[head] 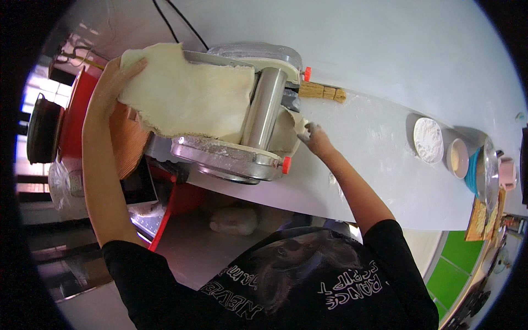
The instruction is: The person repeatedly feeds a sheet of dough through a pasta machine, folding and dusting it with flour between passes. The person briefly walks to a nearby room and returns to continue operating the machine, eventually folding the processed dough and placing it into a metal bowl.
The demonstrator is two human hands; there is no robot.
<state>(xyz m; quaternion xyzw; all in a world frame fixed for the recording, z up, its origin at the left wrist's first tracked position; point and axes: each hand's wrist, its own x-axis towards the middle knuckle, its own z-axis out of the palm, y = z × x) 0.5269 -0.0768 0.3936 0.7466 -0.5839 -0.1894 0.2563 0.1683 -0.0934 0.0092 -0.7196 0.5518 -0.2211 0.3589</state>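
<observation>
A wide sheet of pale dough [198,99] lies over the feed side of a metal dough sheeter, up against its steel roller [266,109]. My left hand [130,72] supports the sheet's far left end, with its fingers partly hidden by the dough. On the other side of the roller, dough [288,128] comes out low down, and my right hand [314,138] has its fingertips at this piece's edge. Whether those fingers pinch the dough is hard to tell. The machine's floured side housing [227,154] carries a red knob [286,165]; a second red knob [307,74] sits on the other housing.
A straw brush [324,91] lies beside the sheeter on the flour-dusted white table [371,165]. Towards the right stand a bowl of white flour [429,140], a smaller bowl [457,159] and a metal basin [487,175]. Black cables [187,24] run behind the machine.
</observation>
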